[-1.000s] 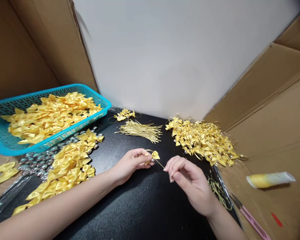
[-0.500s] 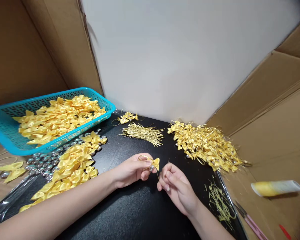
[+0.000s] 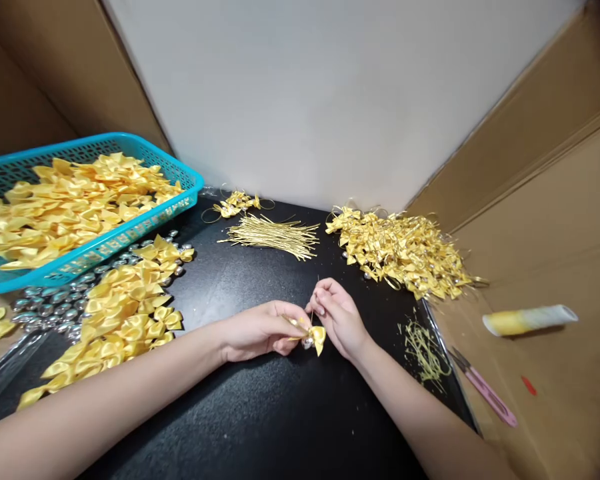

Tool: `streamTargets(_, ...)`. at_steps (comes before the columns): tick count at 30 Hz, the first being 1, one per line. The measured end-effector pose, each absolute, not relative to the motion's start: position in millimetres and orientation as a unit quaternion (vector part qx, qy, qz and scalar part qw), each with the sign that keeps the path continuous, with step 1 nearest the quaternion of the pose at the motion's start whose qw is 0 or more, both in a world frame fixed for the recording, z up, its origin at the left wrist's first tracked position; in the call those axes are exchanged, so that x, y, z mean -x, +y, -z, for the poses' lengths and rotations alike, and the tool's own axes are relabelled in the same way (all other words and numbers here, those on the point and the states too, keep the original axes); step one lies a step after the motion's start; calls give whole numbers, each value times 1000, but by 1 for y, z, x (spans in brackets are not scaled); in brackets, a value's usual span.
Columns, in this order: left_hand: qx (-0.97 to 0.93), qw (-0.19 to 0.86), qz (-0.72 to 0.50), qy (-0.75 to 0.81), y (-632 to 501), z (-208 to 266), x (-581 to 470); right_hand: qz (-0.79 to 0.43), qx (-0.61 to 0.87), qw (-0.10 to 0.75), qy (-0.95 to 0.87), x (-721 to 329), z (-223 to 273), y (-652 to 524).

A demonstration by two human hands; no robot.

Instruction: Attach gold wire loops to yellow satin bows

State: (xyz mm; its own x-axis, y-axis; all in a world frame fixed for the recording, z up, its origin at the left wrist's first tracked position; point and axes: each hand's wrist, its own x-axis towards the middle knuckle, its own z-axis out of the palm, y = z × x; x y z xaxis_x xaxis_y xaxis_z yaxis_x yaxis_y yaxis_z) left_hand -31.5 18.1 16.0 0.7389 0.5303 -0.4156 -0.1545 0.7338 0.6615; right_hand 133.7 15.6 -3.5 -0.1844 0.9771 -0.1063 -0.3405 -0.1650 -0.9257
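Note:
My left hand [image 3: 267,330] is closed on a small yellow satin bow [image 3: 319,339], which pokes out past the fingertips with a shiny silver bead [image 3: 308,343] against it. Just to the right, my right hand [image 3: 339,312] pinches a thin gold cord [image 3: 313,305] that runs up from the bow. Both hands are over the middle of the black tabletop [image 3: 240,407]. Behind them lies a bundle of cut gold cords [image 3: 275,235]. How the cord is fixed to the bow is hidden by the fingers.
On the left, a blue basket [image 3: 190,193] holds yellow bows; more loose bows [image 3: 125,307] and silver beads [image 3: 55,307] lie before it. A heap of corded bows [image 3: 405,253] sits right. Cord scraps [image 3: 425,353], pink-handled scissors [image 3: 487,393] and a yellow-white tube [image 3: 530,320] lie farther right.
My right hand has moved up beside the bow, drawing the cord upward. The bow has tipped lower in my left hand, and the view has shifted slightly.

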Motion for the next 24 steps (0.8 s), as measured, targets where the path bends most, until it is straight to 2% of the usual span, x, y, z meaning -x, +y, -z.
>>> streamTargets(5, -337, 826, -254, 374, 19, -17, 28, -631, 405, 551, -366, -147, 2, 26)
streamTargets(11, -404, 760, -292, 417, 22, -12, 29, -609, 391, 599, -343, -161, -30, 34)
streamTargets(18, -402, 709, -362, 453, 26, -10, 31, -636, 354, 607, -319, -152, -71, 9)
streamTargets(24, -372, 715, -394, 442, 27, -9, 30, -717, 292, 553, -309, -139, -67, -11)
